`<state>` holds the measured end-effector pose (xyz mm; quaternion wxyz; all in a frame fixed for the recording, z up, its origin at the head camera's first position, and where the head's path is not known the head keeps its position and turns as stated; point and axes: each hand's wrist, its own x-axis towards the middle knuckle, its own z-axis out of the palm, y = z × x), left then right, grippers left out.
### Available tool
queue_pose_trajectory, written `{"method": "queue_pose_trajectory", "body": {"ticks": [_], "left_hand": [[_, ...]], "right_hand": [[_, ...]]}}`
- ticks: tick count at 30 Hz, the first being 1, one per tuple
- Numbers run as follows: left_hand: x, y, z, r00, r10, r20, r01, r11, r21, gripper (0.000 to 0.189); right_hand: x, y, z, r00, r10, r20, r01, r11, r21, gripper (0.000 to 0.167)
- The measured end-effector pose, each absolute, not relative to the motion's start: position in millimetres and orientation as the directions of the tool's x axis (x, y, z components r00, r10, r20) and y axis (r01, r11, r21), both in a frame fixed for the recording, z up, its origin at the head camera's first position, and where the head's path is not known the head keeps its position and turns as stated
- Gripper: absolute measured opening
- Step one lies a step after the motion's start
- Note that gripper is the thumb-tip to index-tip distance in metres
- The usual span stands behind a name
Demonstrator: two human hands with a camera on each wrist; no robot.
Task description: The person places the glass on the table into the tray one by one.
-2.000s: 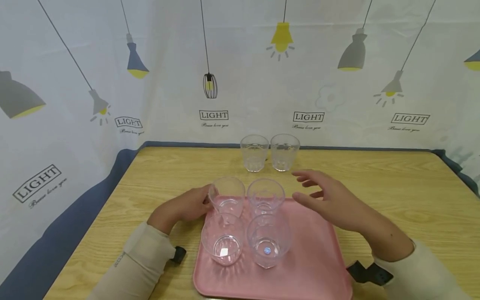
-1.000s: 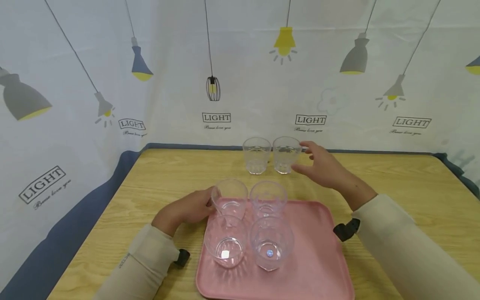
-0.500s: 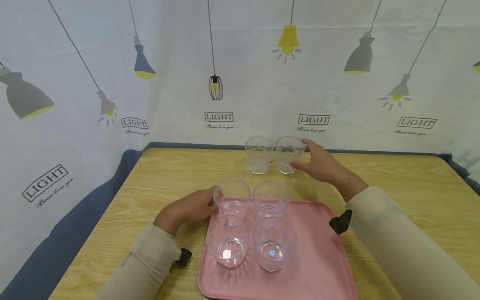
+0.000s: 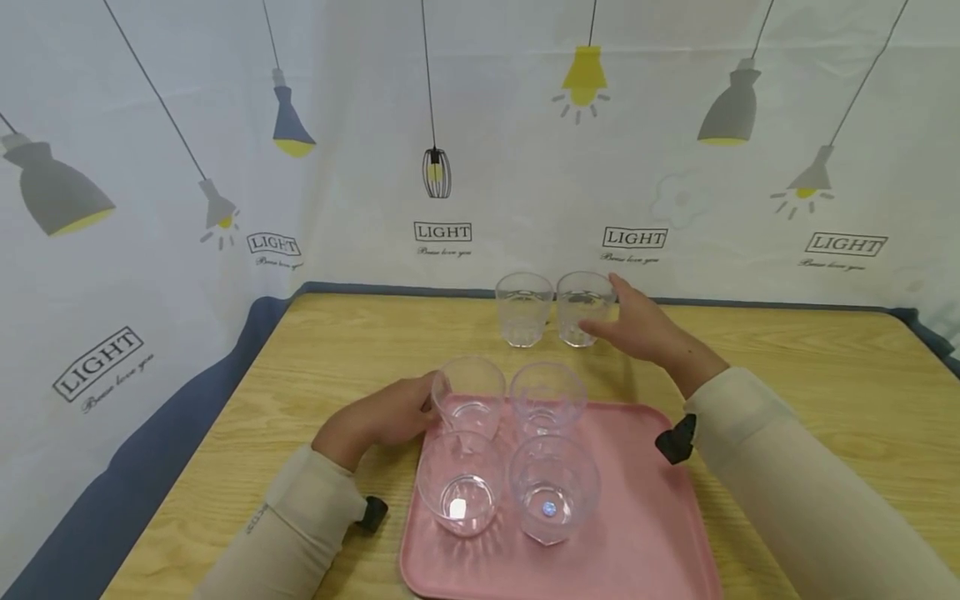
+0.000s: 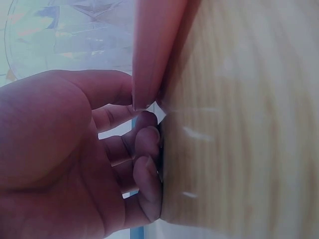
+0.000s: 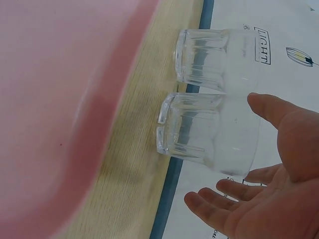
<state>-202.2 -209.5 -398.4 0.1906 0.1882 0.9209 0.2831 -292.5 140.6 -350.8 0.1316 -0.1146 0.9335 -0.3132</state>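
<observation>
In the head view, several clear tumblers (image 4: 462, 492) stand upright in two rows on the left half of a pink tray (image 4: 637, 533). My left hand (image 4: 393, 412) grips the tray's far left corner; in the left wrist view its thumb lies against the rim and the other fingers curl by the tabletop. Behind the tray stand two more clear tumblers side by side. Around the right tumbler (image 4: 581, 312) my right hand (image 4: 645, 321) has its thumb in front and its fingers at the far right side. That tumbler's base rests on the table; the left tumbler (image 4: 523, 310) is untouched.
The wooden table (image 4: 810, 400) ends at a dark blue strip at the back. A white cloth (image 4: 510, 125) printed with lamps hangs behind and at the left. The tray's right half is bare pink surface.
My right hand has moved forward from above the tray's far right side to the back right tumbler, and its thumb has come in front of it. The left hand stays at the tray corner.
</observation>
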Motion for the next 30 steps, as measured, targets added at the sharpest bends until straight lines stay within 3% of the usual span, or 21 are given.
{"method": "queue_pose_trajectory", "body": {"ticks": [5, 15, 30], "left_hand": [[-202.3, -207.9, -397.4, -0.860, 0.449, -0.243, 0.241, 0.776, 0.583, 0.025], [-202.9, -206.0, -396.7, -0.860, 0.456, -0.229, 0.262, 0.779, 0.569, 0.032], [-201.1, -206.7, -393.7, -0.860, 0.451, -0.237, 0.251, 0.781, 0.572, 0.021]], "right_hand": [[-294.2, 140.4, -353.5, -0.942, -0.286, -0.176, -0.125, 0.784, -0.608, 0.096], [-298.6, 138.2, -356.8, -0.946, -0.279, -0.165, -0.137, 0.805, -0.578, 0.097], [-301.2, 126.1, -352.9, -0.961, -0.232, -0.154, -0.101, 0.807, -0.582, 0.103]]}}
